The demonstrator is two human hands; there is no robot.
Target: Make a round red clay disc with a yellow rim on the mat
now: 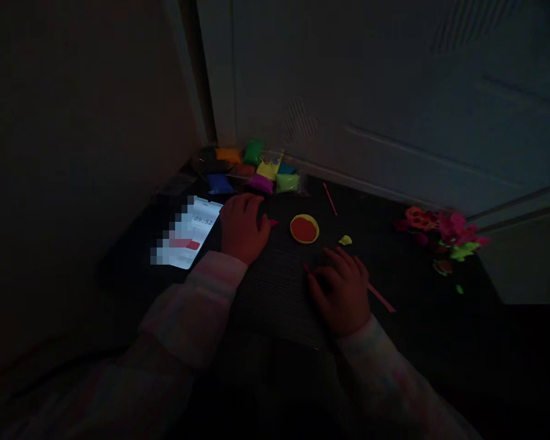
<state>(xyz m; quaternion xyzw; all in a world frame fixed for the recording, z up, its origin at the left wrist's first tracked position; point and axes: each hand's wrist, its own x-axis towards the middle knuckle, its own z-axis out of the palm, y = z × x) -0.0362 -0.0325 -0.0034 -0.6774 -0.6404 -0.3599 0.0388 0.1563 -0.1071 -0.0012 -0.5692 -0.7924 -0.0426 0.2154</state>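
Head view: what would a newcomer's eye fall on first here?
Probably the glowing phone screen, by far the brightest thing in this dark scene, beside the left hand. Next, the yellow-rimmed red disc on the table between the left and right hand, then the colourful packets heaped at the back.

Pair of long sleeves, pale fabric, blurred patches of pink and faint blue-green. Left sleeve [183, 321]: loose, bunched in broad folds, finishing in a wide turned-looking cuff [217, 269]. Right sleeve [394, 370]: matching pattern, pink patches clearer, narrowing towards the wrist. Left hand [242, 231] and right hand [341, 290]: bare, rounded. Weave and stitching: too dim to read.
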